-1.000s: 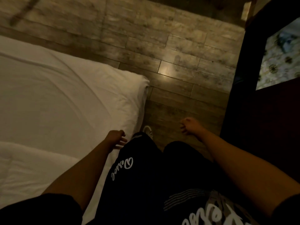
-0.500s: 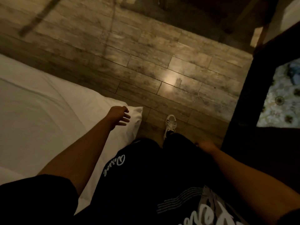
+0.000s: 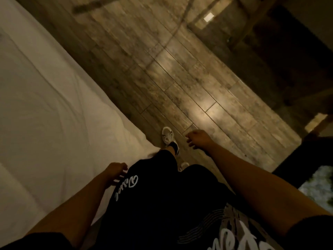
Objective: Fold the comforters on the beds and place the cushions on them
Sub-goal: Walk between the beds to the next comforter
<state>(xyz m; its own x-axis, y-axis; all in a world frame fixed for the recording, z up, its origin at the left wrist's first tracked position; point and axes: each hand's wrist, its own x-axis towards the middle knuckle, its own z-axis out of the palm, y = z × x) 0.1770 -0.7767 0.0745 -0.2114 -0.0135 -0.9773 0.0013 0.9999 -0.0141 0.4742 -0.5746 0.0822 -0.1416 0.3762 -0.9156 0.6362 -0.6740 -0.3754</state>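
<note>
We see the white comforter [image 3: 54, 109] spread over the bed [image 3: 100, 201], filling the left side of the view, creased in long soft folds and running right to the bed's near corner beside our legs. Our left hand [image 3: 115, 171] hangs just over that edge, against the black shorts [image 3: 153, 195], its fingers loosely curled and holding nothing. Our right hand [image 3: 198, 138] is out in front over the floor [image 3: 180, 78], well apart from the bed, fingers also relaxed and bent, with nothing in them. Between the two hands a white sneaker [image 3: 168, 137] is planted on the wood-look planks (a second shoe tip peeks out just behind the shorts). A bright patch of light reflects off the floor ahead, and dark furniture [image 3: 270, 42] stands at the upper right, too dim to make out.
</note>
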